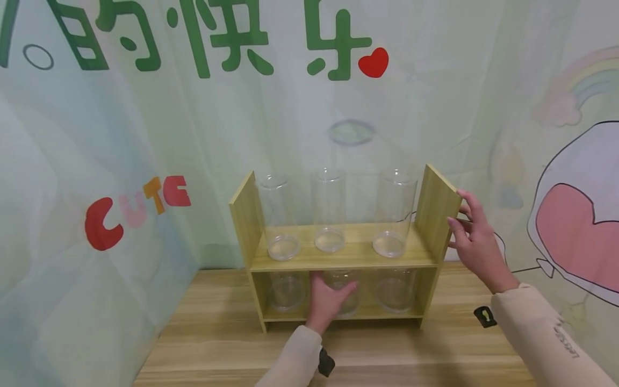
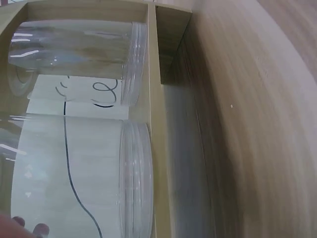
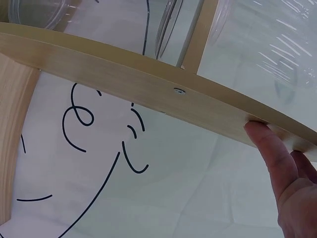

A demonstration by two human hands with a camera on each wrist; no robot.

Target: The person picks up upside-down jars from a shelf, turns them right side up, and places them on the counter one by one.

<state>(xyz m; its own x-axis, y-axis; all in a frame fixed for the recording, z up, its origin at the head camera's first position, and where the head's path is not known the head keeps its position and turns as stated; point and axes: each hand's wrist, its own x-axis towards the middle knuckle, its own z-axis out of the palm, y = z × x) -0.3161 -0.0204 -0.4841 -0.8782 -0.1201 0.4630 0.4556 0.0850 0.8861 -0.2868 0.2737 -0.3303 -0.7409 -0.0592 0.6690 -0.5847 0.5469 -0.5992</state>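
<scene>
A two-tier wooden rack (image 1: pixel 338 264) holds three clear cylindrical jars on each shelf. My left hand (image 1: pixel 329 301) reaches into the lower tier, around the middle clear jar (image 1: pixel 349 305), thumb across its front. Its upper fingers are hidden behind the upper shelf. In the left wrist view, two fingertips (image 2: pixel 42 229) show through that jar (image 2: pixel 136 178); its base sits on the lower shelf. My right hand (image 1: pixel 479 247) rests against the rack's right side panel (image 1: pixel 437 209). In the right wrist view its fingertips (image 3: pixel 257 128) press the panel's outer face (image 3: pixel 148 82).
Other jars flank it on the lower shelf, left (image 1: pixel 287 293) and right (image 1: pixel 396 293). Three stand above, including the left one (image 1: pixel 278 215). The rack stands on a wood-grain table (image 1: pixel 217 333) close to a printed curtain (image 1: pixel 217 134).
</scene>
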